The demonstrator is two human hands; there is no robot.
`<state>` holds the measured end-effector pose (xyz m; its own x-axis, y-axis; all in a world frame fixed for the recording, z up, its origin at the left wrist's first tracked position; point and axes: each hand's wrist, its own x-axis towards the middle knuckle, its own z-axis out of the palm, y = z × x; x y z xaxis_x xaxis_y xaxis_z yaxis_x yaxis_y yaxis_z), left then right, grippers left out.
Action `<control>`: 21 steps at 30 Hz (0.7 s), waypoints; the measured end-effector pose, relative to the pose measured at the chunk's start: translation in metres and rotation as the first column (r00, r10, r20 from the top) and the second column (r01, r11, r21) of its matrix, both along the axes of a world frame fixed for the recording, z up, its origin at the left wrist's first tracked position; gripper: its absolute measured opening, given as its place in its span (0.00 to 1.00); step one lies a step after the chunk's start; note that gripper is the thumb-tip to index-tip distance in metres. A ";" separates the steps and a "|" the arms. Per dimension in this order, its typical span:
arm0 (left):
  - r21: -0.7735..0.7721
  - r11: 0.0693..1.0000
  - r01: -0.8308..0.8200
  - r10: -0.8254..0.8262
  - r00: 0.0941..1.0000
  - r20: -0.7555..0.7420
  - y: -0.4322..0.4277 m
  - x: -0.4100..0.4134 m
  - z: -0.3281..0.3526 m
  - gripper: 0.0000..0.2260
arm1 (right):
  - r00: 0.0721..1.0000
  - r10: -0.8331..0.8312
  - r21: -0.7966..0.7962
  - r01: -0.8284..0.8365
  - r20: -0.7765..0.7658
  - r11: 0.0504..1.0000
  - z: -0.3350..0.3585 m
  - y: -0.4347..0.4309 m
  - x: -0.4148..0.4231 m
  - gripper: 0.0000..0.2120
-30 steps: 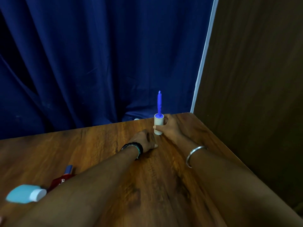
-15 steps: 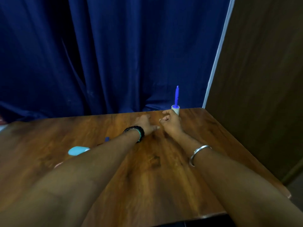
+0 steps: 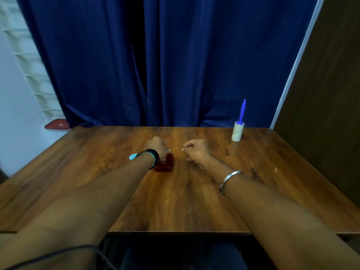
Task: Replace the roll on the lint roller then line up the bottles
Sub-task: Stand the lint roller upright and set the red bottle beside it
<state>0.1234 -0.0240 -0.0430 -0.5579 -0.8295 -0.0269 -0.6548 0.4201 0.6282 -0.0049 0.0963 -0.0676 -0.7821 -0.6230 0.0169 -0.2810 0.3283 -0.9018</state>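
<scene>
The lint roller (image 3: pixel 237 131) stands upright on its white roll near the table's (image 3: pixel 194 201) back right corner, blue handle pointing up, and no hand touches it. A dark red bottle (image 3: pixel 165 163) lies flat at the table's middle. My left hand (image 3: pixel 157 146) is curled over its neck end, where a bit of blue cap shows beside the fingers. A light blue bottle (image 3: pixel 133 156) peeks out behind my left wrist, mostly hidden. My right hand (image 3: pixel 196 151) hovers just right of the red bottle with fingers curled in and nothing in them.
A dark blue curtain (image 3: pixel 175 65) hangs right behind the table. A dark wooden panel (image 3: pixel 327 94) stands along the right side. A red object (image 3: pixel 56 124) lies off the table's back left corner. A thin cable (image 3: pixel 58 252) crosses my left forearm.
My right hand has let go of the lint roller, which now stands alone at the back right. Both hands have come to the table's middle, the left one onto the red bottle.
</scene>
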 end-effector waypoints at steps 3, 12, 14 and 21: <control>0.001 0.999 -0.032 0.032 0.997 0.074 -0.007 0.011 -0.011 0.17 | 0.999 0.023 0.066 -0.026 0.047 0.998 -0.012 -0.016 0.017 0.06; 0.041 0.998 -0.045 0.037 0.981 0.188 -0.012 0.009 -0.025 0.18 | 0.973 0.044 0.117 -0.072 0.229 0.991 -0.032 -0.041 0.034 0.15; 0.094 0.994 -0.051 0.034 0.986 0.166 -0.015 0.004 -0.025 0.17 | 0.949 0.039 0.075 -0.065 0.314 0.995 -0.033 -0.042 0.031 0.13; 0.302 0.953 -0.039 0.080 0.989 -0.126 -0.016 -0.039 -0.027 0.23 | 0.904 0.076 -0.118 -0.029 0.422 0.993 -0.027 -0.031 -0.013 0.08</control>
<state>0.0843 -0.0396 -0.0700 -0.5233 -0.8270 -0.2055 -0.5735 0.1634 0.8027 -0.0181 0.0652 -0.0942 -0.6959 -0.6765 -0.2411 0.1222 0.2192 -0.9680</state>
